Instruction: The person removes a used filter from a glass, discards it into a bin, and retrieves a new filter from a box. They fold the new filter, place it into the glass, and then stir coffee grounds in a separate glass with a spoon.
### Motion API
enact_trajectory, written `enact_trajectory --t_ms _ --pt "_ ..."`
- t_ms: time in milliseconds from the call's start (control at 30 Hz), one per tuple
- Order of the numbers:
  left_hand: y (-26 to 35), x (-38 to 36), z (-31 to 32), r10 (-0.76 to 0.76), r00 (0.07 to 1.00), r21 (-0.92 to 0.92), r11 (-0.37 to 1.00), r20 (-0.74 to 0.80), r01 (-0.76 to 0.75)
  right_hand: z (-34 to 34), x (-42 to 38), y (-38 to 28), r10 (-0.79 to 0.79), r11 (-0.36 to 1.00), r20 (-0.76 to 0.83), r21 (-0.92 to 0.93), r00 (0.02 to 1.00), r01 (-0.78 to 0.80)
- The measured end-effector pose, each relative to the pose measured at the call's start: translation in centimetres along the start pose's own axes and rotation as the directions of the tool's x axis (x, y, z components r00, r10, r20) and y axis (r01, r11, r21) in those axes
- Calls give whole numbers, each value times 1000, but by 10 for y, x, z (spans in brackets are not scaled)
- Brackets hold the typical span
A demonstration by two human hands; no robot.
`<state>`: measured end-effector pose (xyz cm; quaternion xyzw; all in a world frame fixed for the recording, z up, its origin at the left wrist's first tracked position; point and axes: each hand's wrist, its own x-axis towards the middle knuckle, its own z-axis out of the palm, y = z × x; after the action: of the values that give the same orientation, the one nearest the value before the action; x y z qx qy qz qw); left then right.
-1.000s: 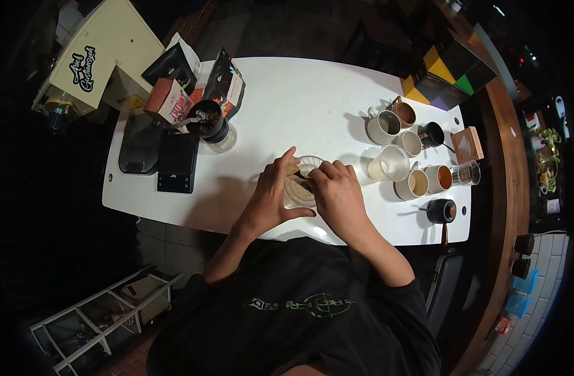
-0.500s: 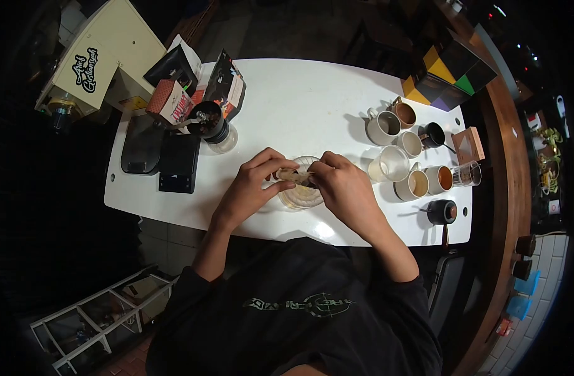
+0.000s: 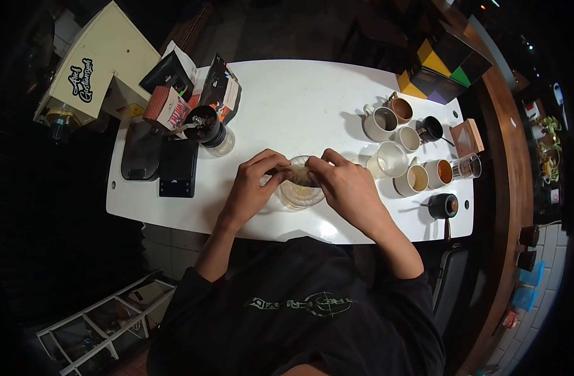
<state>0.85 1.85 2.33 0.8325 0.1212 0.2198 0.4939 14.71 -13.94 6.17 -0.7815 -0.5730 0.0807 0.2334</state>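
Observation:
A clear glass dripper stands on the white table right in front of me. A pale paper filter lies over its top. My left hand pinches the filter's left edge with its fingertips. My right hand pinches the filter's right edge, with its fingers curled over the dripper's rim. The filter's middle is partly hidden behind my fingers.
Several mugs and cups with brown liquids cluster at the right. A black hand grinder, coffee bags, a black scale and a black tray are at the left. A cream machine stands beyond the table's left end.
My left hand let go of the dripper's side and came up to its rim. Both hands now pinch the filter over the top.

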Motion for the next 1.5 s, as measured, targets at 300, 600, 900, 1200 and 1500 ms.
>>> enact_trajectory --t_ms 300,600,900,1200,1500 --pt "-2 -2 3 -61 998 -61 996 -18 60 5 -1 1 41 996 -70 87 997 -35" --pt "-4 -4 8 -149 988 -145 979 -36 142 1 -6 0 69 931 -30 362 997 -54" --pt "6 -4 7 -47 997 -90 995 62 53 2 -2 1 7 898 -50 440 999 16" --pt "8 -10 10 -96 992 -296 948 84 117 -4 4 -2 36 846 -31 533 999 -14" --pt "-2 -12 15 -147 989 -285 949 -18 136 -9 -1 -3 -11 861 3 508 1000 7"
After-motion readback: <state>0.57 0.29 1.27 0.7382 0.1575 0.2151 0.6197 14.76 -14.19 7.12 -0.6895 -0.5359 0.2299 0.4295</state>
